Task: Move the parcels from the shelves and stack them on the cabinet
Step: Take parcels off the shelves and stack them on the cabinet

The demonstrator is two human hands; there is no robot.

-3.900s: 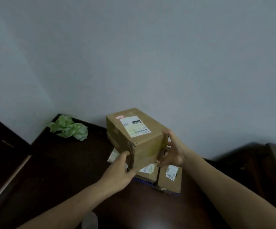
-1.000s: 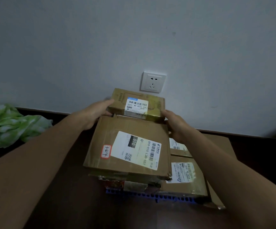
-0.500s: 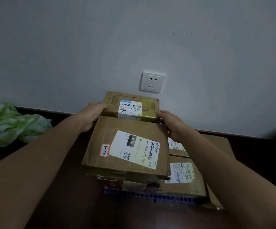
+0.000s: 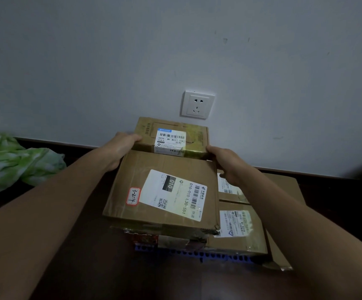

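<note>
Two hands work the stack in the head view, the only view I have. My left hand (image 4: 121,148) is closed on the left end of the small box (image 4: 171,137) at the back, fingers curled over its near top edge. My right hand (image 4: 225,163) is closed on that box's right end; its fingertips are hidden behind the corner, so how far they wrap I cannot tell.

The small box sits close to the wall, just below the socket (image 4: 198,104), behind the large box (image 4: 165,189), which lies on top of the stack on the dark cabinet (image 4: 78,245). Lower boxes (image 4: 238,230) show to the right, over a blue tray (image 4: 193,254). A green cloth (image 4: 13,161) lies well apart, at left.

Judged step: seating the small box squarely. Procedure I would follow:
1. Keep equal pressure on both ends.
2. Check that its base rests flat; its support is hidden from me.
3. Release both ends together, so the large box is not nudged forward
</note>
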